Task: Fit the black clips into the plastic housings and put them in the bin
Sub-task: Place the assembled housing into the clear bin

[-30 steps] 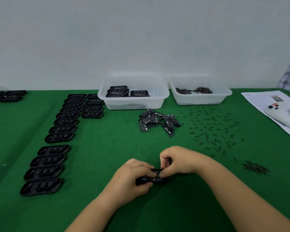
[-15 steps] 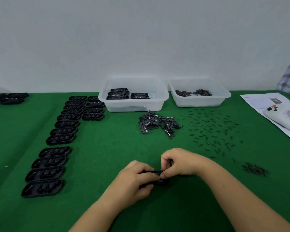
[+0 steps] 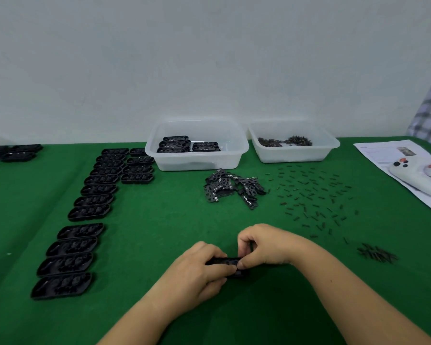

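A black plastic housing (image 3: 230, 262) lies low over the green cloth at the near centre, mostly covered by my hands. My left hand (image 3: 199, 270) grips its left end with curled fingers. My right hand (image 3: 261, 245) pinches its right end between thumb and fingers; any clip there is hidden. A pile of black clips (image 3: 232, 186) lies further back on the cloth. The clear bin (image 3: 239, 148) behind it holds several finished housings (image 3: 184, 144).
Rows of empty black housings (image 3: 85, 220) run along the left. A second clear tub (image 3: 294, 155) holds small dark parts, with small black pins (image 3: 311, 195) scattered in front. A white controller (image 3: 418, 175) on a paper sheet sits at the right edge.
My hands stay on the housing and have tilted it up slightly; the head view has dipped a little, shifting the scene upward.
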